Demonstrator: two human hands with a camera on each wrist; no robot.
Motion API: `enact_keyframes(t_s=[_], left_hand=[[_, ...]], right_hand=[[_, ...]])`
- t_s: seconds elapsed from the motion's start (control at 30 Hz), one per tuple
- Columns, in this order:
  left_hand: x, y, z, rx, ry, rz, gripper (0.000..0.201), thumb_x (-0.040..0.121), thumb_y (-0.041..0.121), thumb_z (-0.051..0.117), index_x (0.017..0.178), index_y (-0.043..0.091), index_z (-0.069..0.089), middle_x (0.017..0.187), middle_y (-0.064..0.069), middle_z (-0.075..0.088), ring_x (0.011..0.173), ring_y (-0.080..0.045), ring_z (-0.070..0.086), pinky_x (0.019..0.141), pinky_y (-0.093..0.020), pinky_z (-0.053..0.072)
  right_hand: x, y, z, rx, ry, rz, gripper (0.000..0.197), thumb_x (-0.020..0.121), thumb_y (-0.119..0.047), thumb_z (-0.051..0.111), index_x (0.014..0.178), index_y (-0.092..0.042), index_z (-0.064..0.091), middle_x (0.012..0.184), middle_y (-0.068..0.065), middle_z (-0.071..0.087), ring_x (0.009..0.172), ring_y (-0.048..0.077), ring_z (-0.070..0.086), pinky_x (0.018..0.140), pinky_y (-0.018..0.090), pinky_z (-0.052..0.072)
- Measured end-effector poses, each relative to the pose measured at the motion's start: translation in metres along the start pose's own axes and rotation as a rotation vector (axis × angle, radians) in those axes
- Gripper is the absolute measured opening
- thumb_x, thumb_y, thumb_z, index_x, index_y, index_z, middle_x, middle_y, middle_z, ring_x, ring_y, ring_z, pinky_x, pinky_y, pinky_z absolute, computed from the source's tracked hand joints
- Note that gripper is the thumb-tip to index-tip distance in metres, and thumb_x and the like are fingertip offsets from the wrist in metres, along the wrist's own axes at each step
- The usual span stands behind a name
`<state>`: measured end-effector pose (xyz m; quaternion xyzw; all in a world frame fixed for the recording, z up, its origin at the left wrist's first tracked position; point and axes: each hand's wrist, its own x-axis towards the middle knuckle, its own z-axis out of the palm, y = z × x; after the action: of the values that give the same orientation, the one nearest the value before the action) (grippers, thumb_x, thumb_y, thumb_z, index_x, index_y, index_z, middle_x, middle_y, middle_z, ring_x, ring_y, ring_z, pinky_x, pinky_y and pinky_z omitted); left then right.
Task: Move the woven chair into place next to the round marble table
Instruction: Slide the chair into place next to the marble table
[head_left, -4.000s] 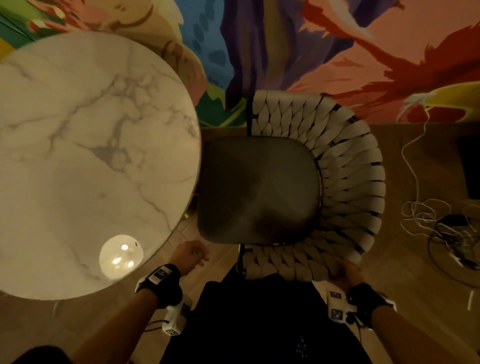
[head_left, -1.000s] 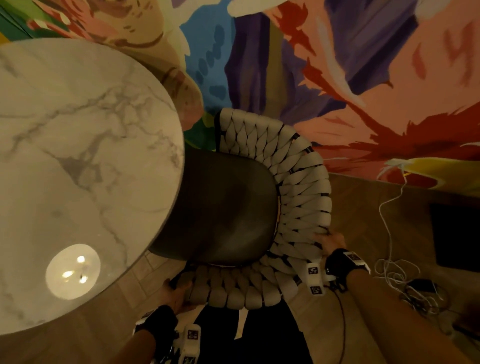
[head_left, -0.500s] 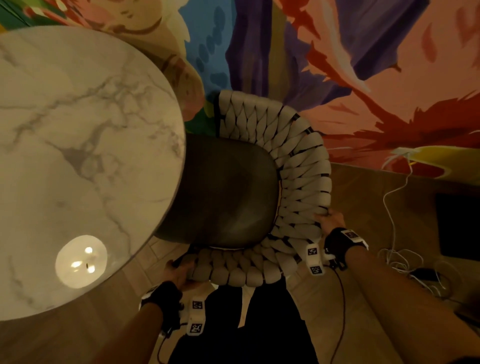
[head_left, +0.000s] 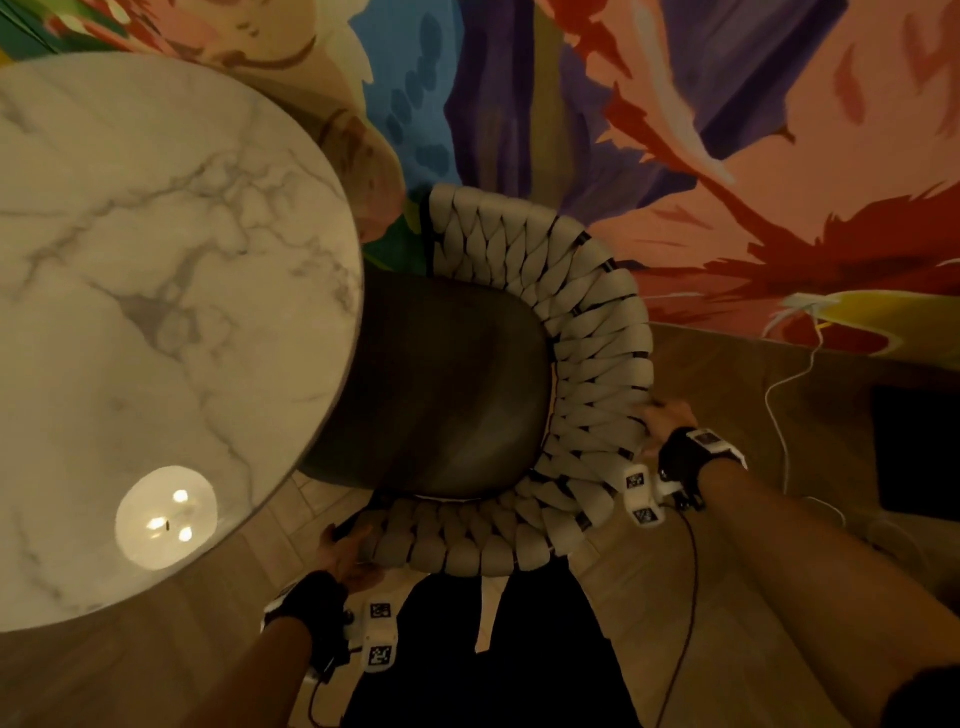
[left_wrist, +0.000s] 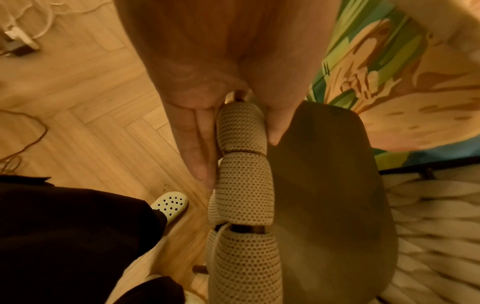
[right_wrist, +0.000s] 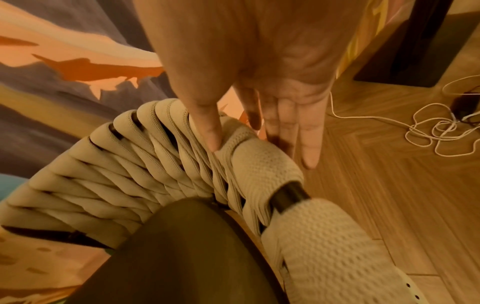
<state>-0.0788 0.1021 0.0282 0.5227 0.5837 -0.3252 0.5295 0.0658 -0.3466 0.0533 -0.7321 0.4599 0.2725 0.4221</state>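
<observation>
The woven chair (head_left: 597, 332) has a beige braided backrest and a dark seat (head_left: 447, 384). Its seat's left part lies under the edge of the round marble table (head_left: 156, 312). My left hand (head_left: 345, 545) holds the near end of the woven rim. In the left wrist view, the left hand (left_wrist: 239, 154) has its thumb on the seat side and straight fingers (left_wrist: 200, 156) on the outside. My right hand (head_left: 667, 418) holds the rim on the chair's right side. In the right wrist view, the right hand (right_wrist: 262, 152) has its thumb on the weave and its fingers (right_wrist: 309, 144) down the outside.
A painted mural wall (head_left: 727, 156) stands just behind the chair. White cables (head_left: 779, 395) and a dark flat object (head_left: 914, 447) lie on the wooden floor to the right. My legs in black (head_left: 493, 649) and a pale slipper (left_wrist: 170, 204) are close behind the chair.
Since four seconds ago the chair has slid left, its seat now under the table edge, and my left hand has taken hold of the rim. Over the last second little has moved.
</observation>
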Motion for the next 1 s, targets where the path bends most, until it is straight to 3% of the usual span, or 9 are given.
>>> enact_keyframes(t_s=[0.1, 0.27, 0.37, 0.47, 0.57, 0.73, 0.83, 0.93, 1.0], left_hand=[[0.013, -0.017, 0.001, -0.070, -0.049, -0.023, 0.057, 0.090, 0.030, 0.054, 0.144, 0.025, 0.033, 0.141, -0.023, 0.048, 0.111, -0.042, 0.056, 0.062, -0.043, 0.055], [0.045, -0.016, -0.008, -0.110, -0.024, 0.037, 0.068, 0.089, 0.017, 0.057, 0.148, 0.027, 0.024, 0.142, -0.027, 0.045, 0.107, -0.048, 0.058, 0.057, -0.047, 0.057], [0.024, -0.013, 0.000, -0.113, -0.018, 0.028, 0.066, 0.090, 0.015, 0.057, 0.147, 0.024, 0.026, 0.144, -0.025, 0.043, 0.109, -0.048, 0.056, 0.049, -0.045, 0.058], [-0.012, -0.009, 0.019, -0.163, -0.016, 0.063, 0.057, 0.092, 0.011, 0.053, 0.143, 0.019, 0.029, 0.135, -0.025, 0.047, 0.090, -0.041, 0.058, 0.058, -0.050, 0.057], [-0.029, -0.012, 0.038, -0.157, -0.079, 0.058, 0.055, 0.095, 0.009, 0.048, 0.144, 0.015, 0.024, 0.132, -0.027, 0.045, 0.079, -0.037, 0.057, 0.063, -0.050, 0.052], [-0.042, -0.010, 0.048, -0.138, -0.025, 0.020, 0.065, 0.094, 0.007, 0.049, 0.148, 0.029, 0.020, 0.149, -0.022, 0.034, 0.122, -0.049, 0.047, 0.068, -0.052, 0.055], [-0.048, -0.006, 0.050, -0.086, -0.036, 0.032, 0.040, 0.094, 0.008, 0.049, 0.133, 0.018, 0.045, 0.144, -0.022, 0.041, 0.100, -0.042, 0.056, 0.044, -0.039, 0.058], [-0.054, -0.005, 0.054, -0.049, -0.034, 0.021, 0.015, 0.095, 0.005, 0.044, 0.101, 0.015, 0.053, 0.140, -0.023, 0.043, 0.082, -0.036, 0.054, 0.043, -0.041, 0.056], [-0.054, -0.004, 0.049, -0.037, -0.040, 0.011, 0.019, 0.095, 0.003, 0.043, 0.090, 0.019, 0.050, 0.137, -0.022, 0.045, 0.076, -0.033, 0.053, 0.038, -0.039, 0.055]], right_hand=[[0.008, -0.007, -0.009, -0.042, -0.046, -0.008, 0.054, 0.072, -0.041, 0.071, 0.117, -0.012, 0.061, 0.117, 0.015, 0.067, 0.097, 0.039, 0.066, 0.087, 0.056, 0.055], [0.017, -0.011, -0.002, -0.238, -0.076, -0.085, 0.081, 0.059, -0.054, 0.077, 0.124, -0.010, 0.055, 0.120, 0.013, 0.065, 0.103, 0.038, 0.063, 0.089, 0.054, 0.054], [0.026, -0.007, -0.005, -0.272, -0.074, -0.092, 0.074, 0.060, -0.049, 0.079, 0.119, -0.011, 0.057, 0.118, 0.015, 0.065, 0.099, 0.039, 0.064, 0.086, 0.054, 0.056], [0.021, -0.010, -0.015, -0.275, -0.023, -0.121, 0.056, 0.074, -0.040, 0.076, 0.116, -0.006, 0.060, 0.117, 0.019, 0.066, 0.100, 0.040, 0.065, 0.086, 0.054, 0.056], [0.040, 0.003, -0.030, -0.286, -0.016, -0.102, 0.062, 0.066, -0.046, 0.078, 0.113, -0.008, 0.063, 0.115, 0.019, 0.068, 0.098, 0.039, 0.066, 0.085, 0.055, 0.057], [0.107, 0.048, -0.047, -0.320, -0.012, -0.096, 0.098, 0.052, -0.065, 0.075, 0.131, -0.011, 0.053, 0.128, 0.018, 0.062, 0.106, 0.041, 0.064, 0.083, 0.055, 0.057], [0.080, 0.035, -0.046, -0.316, 0.001, -0.120, 0.092, 0.054, -0.064, 0.073, 0.127, -0.009, 0.055, 0.124, 0.020, 0.064, 0.105, 0.042, 0.064, 0.086, 0.057, 0.056], [0.039, 0.019, -0.042, -0.306, 0.020, -0.126, 0.063, 0.076, -0.046, 0.072, 0.124, -0.008, 0.057, 0.123, 0.021, 0.064, 0.104, 0.042, 0.064, 0.088, 0.056, 0.054], [0.024, 0.015, -0.036, -0.298, 0.039, -0.132, 0.056, 0.082, -0.042, 0.068, 0.125, -0.007, 0.056, 0.124, 0.022, 0.063, 0.105, 0.043, 0.063, 0.090, 0.056, 0.053]])
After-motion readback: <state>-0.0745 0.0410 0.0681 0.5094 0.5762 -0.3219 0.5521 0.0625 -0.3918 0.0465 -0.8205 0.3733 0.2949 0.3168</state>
